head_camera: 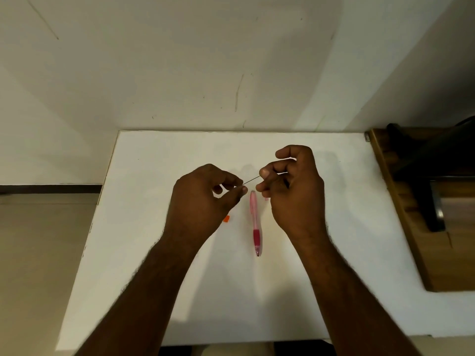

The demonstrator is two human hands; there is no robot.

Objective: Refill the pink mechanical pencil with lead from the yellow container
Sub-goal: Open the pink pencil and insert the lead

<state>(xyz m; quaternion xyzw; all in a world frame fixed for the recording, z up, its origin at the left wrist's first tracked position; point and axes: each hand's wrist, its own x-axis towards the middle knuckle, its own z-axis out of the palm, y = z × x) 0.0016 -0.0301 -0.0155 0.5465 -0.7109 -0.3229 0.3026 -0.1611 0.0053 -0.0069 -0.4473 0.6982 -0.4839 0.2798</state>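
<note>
Two hands (205,199) (293,191) — one thin lead (251,180) pinched between — above pink pencil (255,222)

Dim, warm-greenish indoor light. Soft shadows on white table (159,227) beneath forearms, fainter on wall (180,60). Wide-angle bending at edges. Slight softness overall; no glare.

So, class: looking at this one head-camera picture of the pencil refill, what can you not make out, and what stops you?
- Yellow container: hidden; only an orange bit peeks from under the left hand.
- Lead: its ends are covered by fingertips of both hands; the right hand hides the rest.
- Pink pencil: whether its far end is open is too small to tell.
- Small pink piece: mostly behind the right hand.
</note>
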